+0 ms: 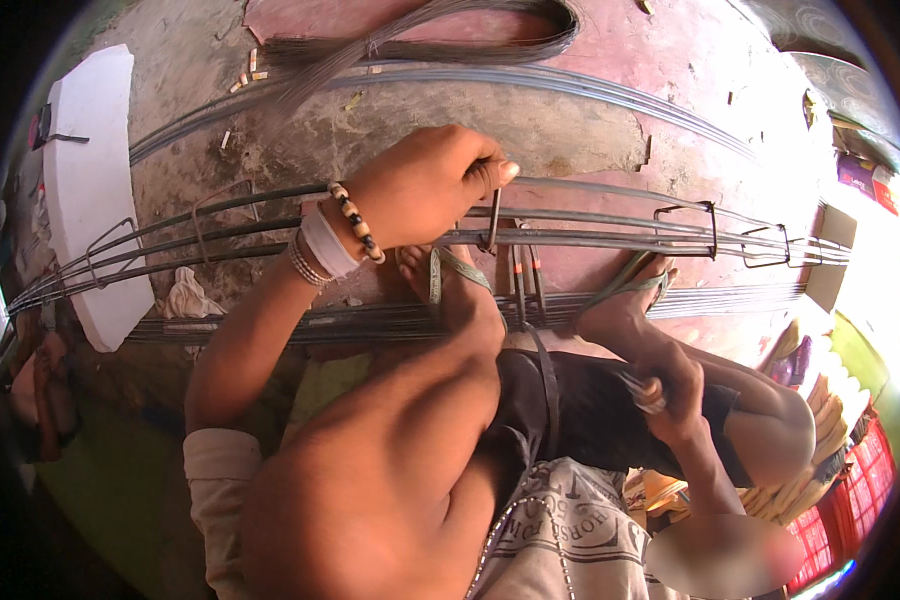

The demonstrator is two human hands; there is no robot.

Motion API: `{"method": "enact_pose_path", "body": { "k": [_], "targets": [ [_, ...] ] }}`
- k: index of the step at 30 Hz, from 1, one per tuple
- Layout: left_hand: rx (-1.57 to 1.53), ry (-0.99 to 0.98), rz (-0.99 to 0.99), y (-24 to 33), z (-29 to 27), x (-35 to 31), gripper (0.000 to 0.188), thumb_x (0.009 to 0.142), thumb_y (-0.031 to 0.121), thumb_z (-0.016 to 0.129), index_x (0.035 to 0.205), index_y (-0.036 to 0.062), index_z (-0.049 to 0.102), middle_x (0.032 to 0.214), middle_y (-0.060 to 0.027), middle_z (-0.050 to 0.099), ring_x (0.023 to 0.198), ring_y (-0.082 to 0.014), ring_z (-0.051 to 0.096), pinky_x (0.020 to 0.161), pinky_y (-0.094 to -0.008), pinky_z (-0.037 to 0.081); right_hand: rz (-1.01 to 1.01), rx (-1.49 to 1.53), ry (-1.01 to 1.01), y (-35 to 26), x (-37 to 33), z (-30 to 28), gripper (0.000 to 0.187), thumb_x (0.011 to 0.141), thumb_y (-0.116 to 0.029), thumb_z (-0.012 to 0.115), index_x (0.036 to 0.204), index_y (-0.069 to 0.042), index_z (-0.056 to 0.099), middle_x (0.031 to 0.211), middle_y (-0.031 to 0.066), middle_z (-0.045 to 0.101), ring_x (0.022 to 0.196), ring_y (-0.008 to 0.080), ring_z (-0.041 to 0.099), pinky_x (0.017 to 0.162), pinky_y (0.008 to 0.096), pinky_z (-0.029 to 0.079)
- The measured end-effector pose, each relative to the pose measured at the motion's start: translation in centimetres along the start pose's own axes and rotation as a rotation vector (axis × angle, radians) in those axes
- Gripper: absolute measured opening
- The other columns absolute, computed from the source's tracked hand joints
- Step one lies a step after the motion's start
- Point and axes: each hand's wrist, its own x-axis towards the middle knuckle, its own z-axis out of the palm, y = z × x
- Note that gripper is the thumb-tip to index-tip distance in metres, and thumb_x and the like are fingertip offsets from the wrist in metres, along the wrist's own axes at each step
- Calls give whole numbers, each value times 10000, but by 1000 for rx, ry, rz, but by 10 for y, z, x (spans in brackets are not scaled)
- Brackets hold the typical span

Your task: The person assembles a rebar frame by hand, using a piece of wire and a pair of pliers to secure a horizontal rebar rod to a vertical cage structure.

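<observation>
A long cage of thin steel rods [580,215] runs from left to right in front of me, with bent wire stirrups around it. My left hand [420,185] is closed at the top of the cage, thumb and fingers pinching a steel stirrup [495,222] near its upper corner. Beaded bracelets and a white band circle that wrist. Over my right thigh, my right hand [673,385] is closed around a small object with a metallic end, mostly hidden by the fingers. Another stirrup [713,230] sits on the rods further right.
A wire coil [470,48] lies on the floor at the back, in front of more long rods [570,80]. Blocks prop the cage: a white one [90,200] at left, a brown one [828,255] at right. My sandalled feet [465,290] stand by a lower rod bundle [360,322].
</observation>
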Motion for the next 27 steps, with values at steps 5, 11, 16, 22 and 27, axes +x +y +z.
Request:
{"method": "enact_pose_path", "body": {
  "k": [5, 11, 16, 22, 27],
  "targets": [
    [-5, -63, -5, 1, -4, 3, 344, 999, 315, 550, 1003, -2, 685, 815, -212, 667, 812, -399, 651, 742, -468, 495, 342, 369, -116, -51, 30, -17, 179, 948, -181, 692, 937, -22, 611, 929, 49, 598, 790, 119, 536, 691, 285, 442],
    [-48, -158, 0, -8, -3, 8, 381, 1038, 339, 498, 1113, -4, 649, 830, -158, 649, 797, -293, 629, 748, -407, 497, 220, 823, 23, -65, 77, -13, 239, 988, -216, 621, 932, 17, 624, 919, 52, 586, 849, 94, 517, 679, 283, 413],
    [-4, -132, 121, -14, -2, 8, 426, 1063, 363, 461, 1184, -11, 622, 827, -124, 638, 752, -205, 610, 723, -346, 497, 136, -92, 150, -79, 98, -7, 220, 964, -198, 635, 925, 14, 684, 711, 143, 620, 591, 215, 567, 584, 365, 449],
    [179, -28, 100, -15, -2, 0, 541, 1047, 506, 387, 1107, 35, 647, 993, -196, 689, 974, -403, 642, 858, -475, 500, 96, -300, 18, -83, 109, -11, 176, 887, -190, 679, 880, -21, 727, 723, 178, 657, 640, 337, 649, 603, 415, 479],
    [472, -128, -84, -2, -10, -4, 601, 1024, 564, 391, 1155, 33, 640, 1089, -214, 668, 1048, -402, 627, 912, -469, 493, 325, -259, -83, -105, 126, -9, 206, 889, -207, 662, 837, -20, 729, 699, 202, 658, 644, 379, 649, 632, 438, 501]
  ]
}}
